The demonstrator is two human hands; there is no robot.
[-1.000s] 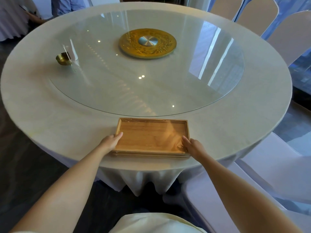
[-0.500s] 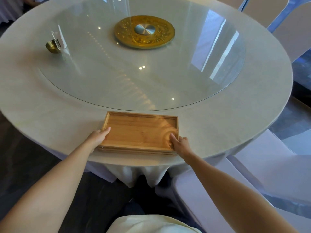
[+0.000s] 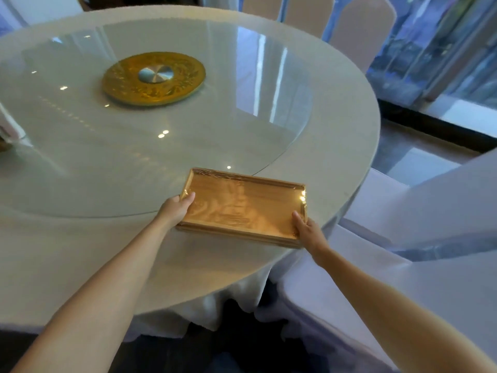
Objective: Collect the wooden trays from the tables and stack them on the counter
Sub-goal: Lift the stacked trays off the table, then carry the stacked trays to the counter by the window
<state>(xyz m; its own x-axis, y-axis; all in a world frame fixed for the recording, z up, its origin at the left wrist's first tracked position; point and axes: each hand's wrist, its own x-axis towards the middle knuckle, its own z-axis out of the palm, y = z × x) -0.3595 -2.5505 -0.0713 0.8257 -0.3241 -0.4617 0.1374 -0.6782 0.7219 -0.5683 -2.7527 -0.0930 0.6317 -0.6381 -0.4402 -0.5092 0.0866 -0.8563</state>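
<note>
Lifted rightward, wooden trays (image 3: pixel 242 208) gripped by left hand (image 3: pixel 174 211), right hand (image 3: pixel 309 232).

Two bare forearms enter the picture, one from 7 o'clock and one from 5 o'clock, both uncovered right up to the frame edge, no sleeve showing. The bare left hand (image 3: pixel 174 211) and bare right hand (image 3: pixel 309 231) carry no glove, ring, watch or bracelet. Fingernails look short and plain, though blur hides finer detail.
</note>
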